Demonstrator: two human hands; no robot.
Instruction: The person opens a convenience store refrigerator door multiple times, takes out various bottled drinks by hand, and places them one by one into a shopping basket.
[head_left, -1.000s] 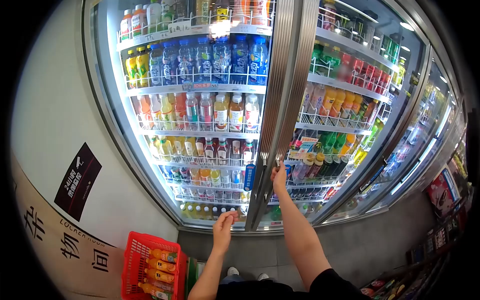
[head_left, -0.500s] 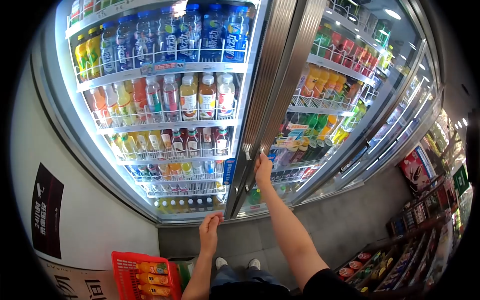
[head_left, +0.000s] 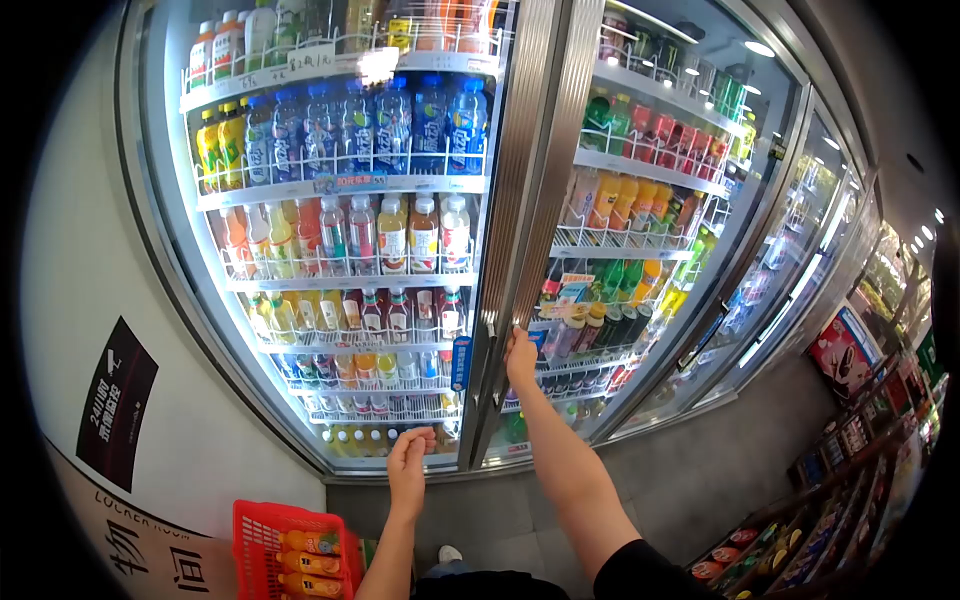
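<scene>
My right hand [head_left: 519,358] reaches out to the metal frame of the right cooler door [head_left: 640,300]. Its fingers are closed round the door handle [head_left: 518,330], most of which they hide. Lower down, my left hand [head_left: 410,455] hovers before the bottom of the left cooler door [head_left: 350,275], fingers loosely curled together and nothing visible in them. Both glass doors look closed. Behind the left one, blue-capped bottles [head_left: 357,130], juice bottles [head_left: 393,235] and several other drinks stand in rows on wire-fronted shelves. Orange bottles [head_left: 605,198] and red cans [head_left: 660,133] show behind the right one.
At the lower left is a red basket [head_left: 255,530] with several orange drink bottles [head_left: 312,563] in it. A white wall with a black sign [head_left: 117,405] borders the left side. Snack shelves [head_left: 800,530] line the right, beyond the grey floor [head_left: 640,510].
The view has tilted upward, bringing the top shelf of the left cooler further into sight. My right hand stays at the door handle. The left remains near the cooler's bottom, still curled.
</scene>
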